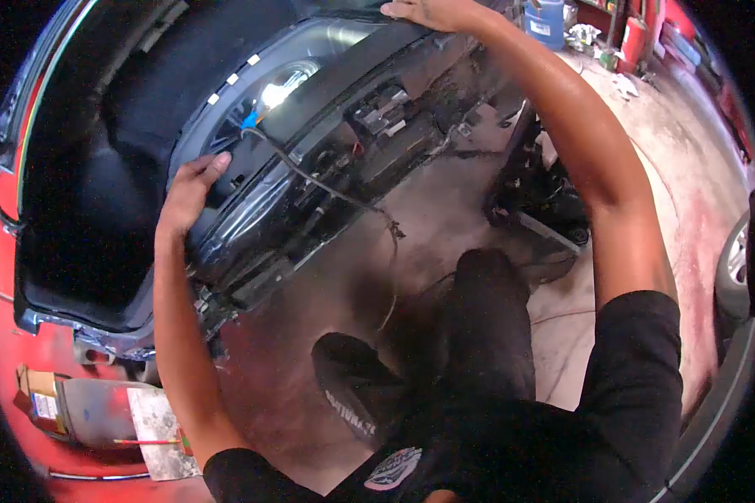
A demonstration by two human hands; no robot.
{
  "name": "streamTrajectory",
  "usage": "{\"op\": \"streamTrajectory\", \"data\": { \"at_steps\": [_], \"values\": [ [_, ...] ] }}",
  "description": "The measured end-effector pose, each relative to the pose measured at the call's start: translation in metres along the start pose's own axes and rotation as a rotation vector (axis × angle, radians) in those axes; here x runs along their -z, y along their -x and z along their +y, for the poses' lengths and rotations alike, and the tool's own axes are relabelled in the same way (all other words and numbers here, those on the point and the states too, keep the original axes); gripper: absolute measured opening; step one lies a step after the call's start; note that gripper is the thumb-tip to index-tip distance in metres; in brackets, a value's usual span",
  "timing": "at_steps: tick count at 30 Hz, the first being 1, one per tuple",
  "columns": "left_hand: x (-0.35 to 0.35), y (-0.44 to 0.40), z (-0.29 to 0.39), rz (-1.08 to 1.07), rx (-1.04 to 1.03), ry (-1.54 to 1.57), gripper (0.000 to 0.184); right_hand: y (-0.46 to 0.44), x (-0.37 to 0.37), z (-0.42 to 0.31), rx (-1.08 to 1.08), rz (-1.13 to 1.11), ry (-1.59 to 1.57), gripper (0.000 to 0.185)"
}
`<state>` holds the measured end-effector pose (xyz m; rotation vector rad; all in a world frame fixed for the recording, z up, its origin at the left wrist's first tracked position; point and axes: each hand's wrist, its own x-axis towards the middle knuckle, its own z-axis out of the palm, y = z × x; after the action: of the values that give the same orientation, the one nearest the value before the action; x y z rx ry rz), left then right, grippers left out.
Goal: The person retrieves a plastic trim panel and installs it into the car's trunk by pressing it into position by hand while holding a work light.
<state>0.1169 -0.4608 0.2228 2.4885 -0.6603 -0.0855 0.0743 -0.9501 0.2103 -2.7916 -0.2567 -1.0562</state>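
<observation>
A large dark vehicle panel point(327, 101) with a glossy inner section slants across the upper middle. My left hand point(195, 186) rests at its lower left edge, thumb apart from the curled fingers, with no separate object visible in it. At the top, my right hand point(432, 12) lies along the panel's upper right edge, fingers stretched out. A blue connector point(250, 120) sits on the panel between the hands, and a dark cable point(331, 191) runs from it down past the lower edge.
The open trunk point(84, 193) of a vehicle is at left. A cardboard box point(42, 402) stands lower left. Dark car parts point(545, 184) lie on the floor at right. A blue container point(545, 23) stands top right, a car wheel point(736, 264) at far right.
</observation>
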Motion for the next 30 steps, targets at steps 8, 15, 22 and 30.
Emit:
{"op": "streamTrajectory", "data": {
  "at_steps": [8, 15, 22, 30],
  "values": [
    [-0.044, 0.019, 0.077, 0.370, -0.571, -0.383, 0.042, 0.038, 0.050, -0.010, 0.155, -0.224, -0.460, 0.047],
    [-0.084, -0.021, 0.145, 0.167, -0.599, -0.509, 0.049, 0.044, 0.062, -0.014, 0.066, -0.344, -0.546, 0.047],
    [-0.085, -0.029, 0.165, 0.124, -0.796, -0.911, 0.045, 0.045, 0.042, -0.004, 0.422, -0.003, -0.235, 0.033],
    [-0.088, -0.038, 0.155, 0.259, -0.834, -0.965, 0.042, 0.040, 0.023, 0.009, 0.409, 0.199, -0.113, 0.037]
  ]
}}
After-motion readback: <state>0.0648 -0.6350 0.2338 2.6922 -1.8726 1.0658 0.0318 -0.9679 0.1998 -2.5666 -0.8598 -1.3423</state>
